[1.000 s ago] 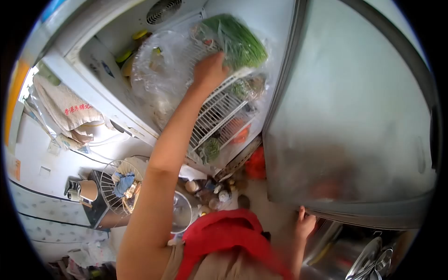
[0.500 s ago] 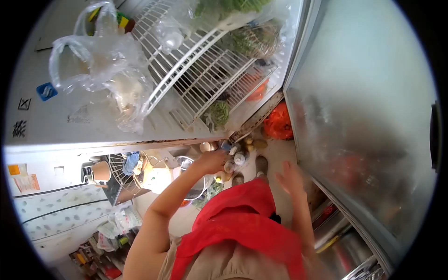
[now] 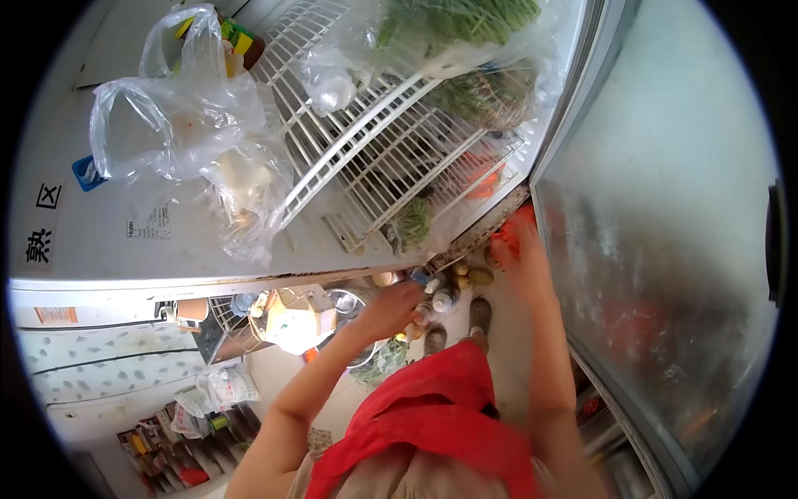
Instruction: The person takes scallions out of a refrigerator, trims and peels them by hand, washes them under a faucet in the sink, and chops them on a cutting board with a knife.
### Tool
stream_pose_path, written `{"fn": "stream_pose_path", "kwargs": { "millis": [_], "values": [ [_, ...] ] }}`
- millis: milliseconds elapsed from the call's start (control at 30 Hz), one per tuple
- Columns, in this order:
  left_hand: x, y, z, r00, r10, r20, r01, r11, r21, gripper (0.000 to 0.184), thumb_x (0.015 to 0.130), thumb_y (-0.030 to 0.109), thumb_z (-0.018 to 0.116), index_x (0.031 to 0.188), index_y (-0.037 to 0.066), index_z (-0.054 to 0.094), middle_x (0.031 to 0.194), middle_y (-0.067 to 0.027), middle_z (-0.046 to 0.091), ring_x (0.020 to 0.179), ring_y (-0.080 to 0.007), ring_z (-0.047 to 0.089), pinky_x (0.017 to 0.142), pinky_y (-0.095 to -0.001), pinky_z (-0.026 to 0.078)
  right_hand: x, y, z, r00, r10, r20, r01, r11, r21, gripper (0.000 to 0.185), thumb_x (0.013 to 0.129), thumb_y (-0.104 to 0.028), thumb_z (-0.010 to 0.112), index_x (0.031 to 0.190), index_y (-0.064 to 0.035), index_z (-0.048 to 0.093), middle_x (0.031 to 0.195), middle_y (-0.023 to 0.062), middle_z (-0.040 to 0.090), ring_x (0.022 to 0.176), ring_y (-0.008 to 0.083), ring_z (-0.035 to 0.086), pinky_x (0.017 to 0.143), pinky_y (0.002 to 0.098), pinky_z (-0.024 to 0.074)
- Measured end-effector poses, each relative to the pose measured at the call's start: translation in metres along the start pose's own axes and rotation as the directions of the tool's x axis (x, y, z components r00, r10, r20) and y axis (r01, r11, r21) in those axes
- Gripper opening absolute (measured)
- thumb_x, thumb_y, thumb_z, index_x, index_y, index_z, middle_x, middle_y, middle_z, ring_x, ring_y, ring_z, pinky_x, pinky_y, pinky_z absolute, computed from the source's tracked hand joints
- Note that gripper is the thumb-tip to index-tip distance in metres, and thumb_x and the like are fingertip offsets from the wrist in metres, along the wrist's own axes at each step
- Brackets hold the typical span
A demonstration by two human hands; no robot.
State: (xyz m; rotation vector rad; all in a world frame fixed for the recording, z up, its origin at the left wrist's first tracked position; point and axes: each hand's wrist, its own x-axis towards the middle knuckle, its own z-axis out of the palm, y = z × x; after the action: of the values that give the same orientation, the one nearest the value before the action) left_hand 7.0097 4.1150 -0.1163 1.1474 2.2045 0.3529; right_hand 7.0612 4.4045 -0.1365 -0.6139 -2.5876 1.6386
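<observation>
My right hand (image 3: 522,259) reaches forward beside the open fridge door, fingers apart. It overlaps a red plastic bag (image 3: 523,218) on the floor; whether it touches the bag I cannot tell. My left hand (image 3: 392,309) hangs lower left, above bottles and jars (image 3: 443,300) on the floor. Its fingers point down and away and are mostly hidden. Above both hands, the fridge's white wire shelves (image 3: 374,125) hold green vegetables (image 3: 461,23) in clear plastic, and a lower bundle of greens (image 3: 411,223). A clear plastic bag (image 3: 249,187) with pale contents sits at the left.
The frosted fridge door (image 3: 657,208) stands open on the right. On the left are a wire rack (image 3: 224,314), a cardboard box (image 3: 301,312) and shelves with packages (image 3: 166,449). Leafy greens (image 3: 382,363) lie on the floor near my shoes (image 3: 480,313).
My right hand has moved forward and up to the red bag. My left hand has shifted slightly right and down, and the view has moved a little.
</observation>
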Motion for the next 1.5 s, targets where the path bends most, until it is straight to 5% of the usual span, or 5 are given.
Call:
{"fn": "stream_pose_path", "kwargs": {
  "millis": [267, 633, 767, 933, 1500],
  "values": [
    [0.057, 0.018, -0.058, 0.926, -0.062, -0.372, -0.009, 0.983, -0.186, 0.033, 0.086, 0.011, 0.063, 0.119, 0.006, 0.059, 0.129, -0.0132, 0.053, 0.118, -0.0330, 0.051, 0.096, -0.0401, 0.044, 0.166, -0.050, -0.023, 0.624, -0.563, -0.542, 0.344, 0.821, -0.456, 0.069, 0.074, -0.016, 0.076, 0.136, -0.0110, 0.044, 0.134, 0.0219, 0.045, 0.120, 0.0420, 0.047, 0.097, 0.0458, 0.0437],
    [0.138, 0.023, -0.131, 0.597, 0.116, -0.794, -0.048, 0.993, 0.109, 0.034, 0.085, 0.011, 0.063, 0.118, 0.005, 0.059, 0.132, -0.0126, 0.051, 0.120, -0.0341, 0.049, 0.102, -0.0399, 0.038, 0.176, -0.061, 0.105, 0.708, -0.699, -0.101, 0.705, 0.708, 0.044, 0.025, 0.083, -0.013, 0.054, 0.107, -0.0051, 0.058, 0.098, 0.0136, 0.061, 0.094, 0.0303, 0.060, 0.078, 0.0407, 0.0514],
    [0.168, 0.018, -0.152, 0.642, 0.108, -0.759, 0.115, 0.965, 0.235, 0.037, 0.084, 0.015, 0.065, 0.119, 0.005, 0.059, 0.133, -0.0139, 0.049, 0.125, -0.0329, 0.043, 0.106, -0.0403, 0.031, 0.175, -0.057, 0.132, 0.325, -0.944, -0.054, 0.691, 0.276, -0.668, 0.031, 0.084, -0.015, 0.055, 0.113, -0.0070, 0.058, 0.099, 0.0092, 0.063, 0.094, 0.0270, 0.064, 0.075, 0.0382, 0.0527],
    [0.181, -0.019, -0.140, 0.666, 0.034, -0.745, -0.006, 0.999, 0.040, 0.046, 0.083, 0.019, 0.068, 0.125, 0.005, 0.055, 0.142, -0.0166, 0.037, 0.132, -0.0315, 0.033, 0.108, -0.0415, 0.028, 0.161, -0.053, 0.083, 0.861, -0.449, 0.237, 0.447, 0.892, 0.068, 0.037, 0.080, -0.013, 0.058, 0.117, -0.0124, 0.058, 0.123, 0.0078, 0.054, 0.102, 0.0247, 0.060, 0.083, 0.0340, 0.0517],
    [0.218, -0.067, -0.105, 0.470, -0.560, -0.682, -0.182, 0.695, -0.696, 0.069, 0.086, 0.010, 0.065, 0.139, 0.009, 0.022, 0.133, -0.0126, 0.042, 0.117, -0.0217, 0.046, 0.095, -0.0315, 0.041, 0.207, -0.029, 0.043, 0.793, -0.411, -0.449, 0.403, 0.907, -0.118, 0.066, 0.074, -0.037, 0.064, 0.126, 0.0009, 0.050, 0.128, 0.0225, 0.048, 0.123, 0.0457, 0.041, 0.105, 0.0608, 0.0242]
  ]
}}
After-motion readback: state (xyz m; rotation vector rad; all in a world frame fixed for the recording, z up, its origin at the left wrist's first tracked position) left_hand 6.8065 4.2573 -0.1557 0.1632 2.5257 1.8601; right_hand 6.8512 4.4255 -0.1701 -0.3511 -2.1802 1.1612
